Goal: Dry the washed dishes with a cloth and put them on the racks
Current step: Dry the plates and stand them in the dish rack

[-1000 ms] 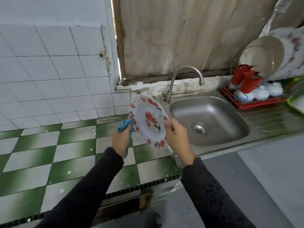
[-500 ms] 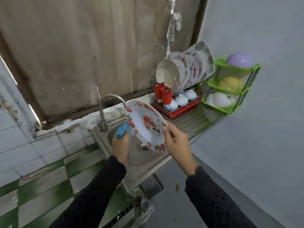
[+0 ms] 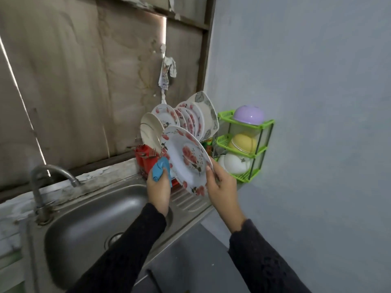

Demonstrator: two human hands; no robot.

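Over the steel sink, the left hand is curled round a bunched blue cloth at the left edge of a rose-patterned plate. The right hand pinches the plate's lower right rim, holding it tilted in the air. Just behind stands the red dish rack with upright plates, and beside it a green tiered shelf of bowls.

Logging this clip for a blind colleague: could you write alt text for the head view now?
A person holds a rose-patterned plate tilted above the sink, the right hand gripping its lower rim and the left hand holding a blue cloth at its left edge. Behind it a red rack holds upright plates; a green three-tier rack holds bowls.
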